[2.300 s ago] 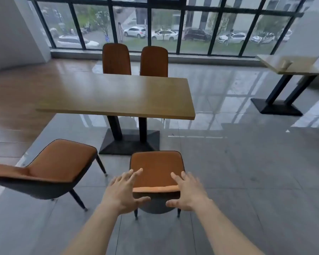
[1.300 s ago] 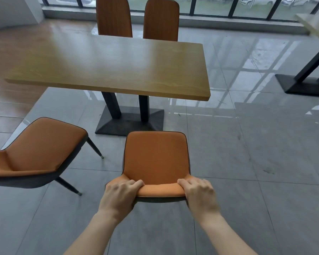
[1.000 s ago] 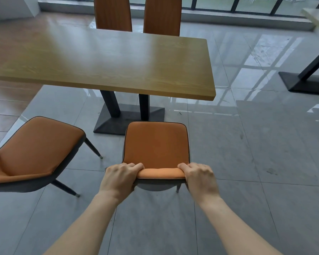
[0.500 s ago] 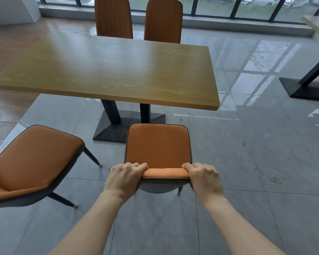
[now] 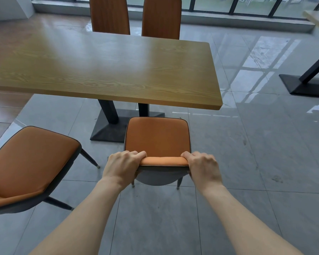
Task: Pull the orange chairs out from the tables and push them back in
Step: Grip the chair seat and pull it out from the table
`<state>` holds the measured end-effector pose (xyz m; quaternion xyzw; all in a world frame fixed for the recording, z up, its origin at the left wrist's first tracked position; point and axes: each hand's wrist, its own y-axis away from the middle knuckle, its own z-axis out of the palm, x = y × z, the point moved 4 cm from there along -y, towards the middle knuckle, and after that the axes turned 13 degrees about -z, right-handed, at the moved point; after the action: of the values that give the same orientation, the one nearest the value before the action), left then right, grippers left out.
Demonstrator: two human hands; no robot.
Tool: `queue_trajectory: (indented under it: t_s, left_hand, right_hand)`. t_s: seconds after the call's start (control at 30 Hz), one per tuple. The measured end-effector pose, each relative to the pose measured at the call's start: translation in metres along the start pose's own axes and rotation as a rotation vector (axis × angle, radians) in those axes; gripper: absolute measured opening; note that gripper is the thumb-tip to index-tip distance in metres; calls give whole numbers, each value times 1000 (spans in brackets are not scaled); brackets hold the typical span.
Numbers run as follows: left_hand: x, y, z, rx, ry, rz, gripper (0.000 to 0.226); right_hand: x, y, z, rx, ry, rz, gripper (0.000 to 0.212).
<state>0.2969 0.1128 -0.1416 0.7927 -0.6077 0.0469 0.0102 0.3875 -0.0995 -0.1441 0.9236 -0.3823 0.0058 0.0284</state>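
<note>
Both hands are wrapped over the top edge of the backrest of the orange chair [image 5: 157,138] in front of me: left hand [image 5: 123,165] curled on the left corner, right hand [image 5: 203,165] on the right corner, fingers folded over the padded rim and thumbs hidden behind it. That chair stands on the grey tiled floor [image 5: 238,181] just near of the wooden table [image 5: 107,70], its seat front close to the table's near edge but not yet under it, lined up with the black pedestal base [image 5: 109,129]. I judge the chair light enough to slide with two hands; the top rail is the sensible hold, since it is firm under a soft, smooth, leather-like cover with dark piping, and gripping both corners should keep it from twisting. Its thin dark metal legs end in small feet, which may skate or chatter on these glossy, reflective tiles, so I expect to push it level and low. A second orange chair [image 5: 31,162], same rounded shell shape, sits pulled out and angled at the near left. Two tall chair backs [image 5: 110,15] stand at the far side of the table; I cannot quite tell whether they are upholstered or wood-grained. The tabletop is rectangular, pale oak in look, with visible grain.
</note>
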Motion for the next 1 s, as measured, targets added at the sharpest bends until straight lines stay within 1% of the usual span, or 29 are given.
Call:
queue_trajectory:
  t_s: [0.13, 0.27, 0.5, 0.73, 0.87, 1.0]
  left_hand:
    - [5, -11, 0, 19, 10, 22, 29]
    - [0, -16, 1, 11, -6, 38, 33]
    - [-2, -15, 3, -7, 13, 43, 34]
    - [-11, -13, 7, -43, -6, 22, 42]
    - [-11, -16, 6, -55, 0, 21, 37]
    - [-11, -15, 4, -43, 17, 22, 34]
  right_hand:
    - [9, -9, -2, 8, 10, 10, 41]
    - [9, -14, -2, -9, 1, 22, 41]
    - [5, -13, -3, 1, -24, 45, 34]
    - [-2, -11, -2, 0, -28, 46, 40]
    - [-2, -14, 0, -14, -40, 37, 38]
    - [-1, -14, 0, 17, -60, 37, 38]
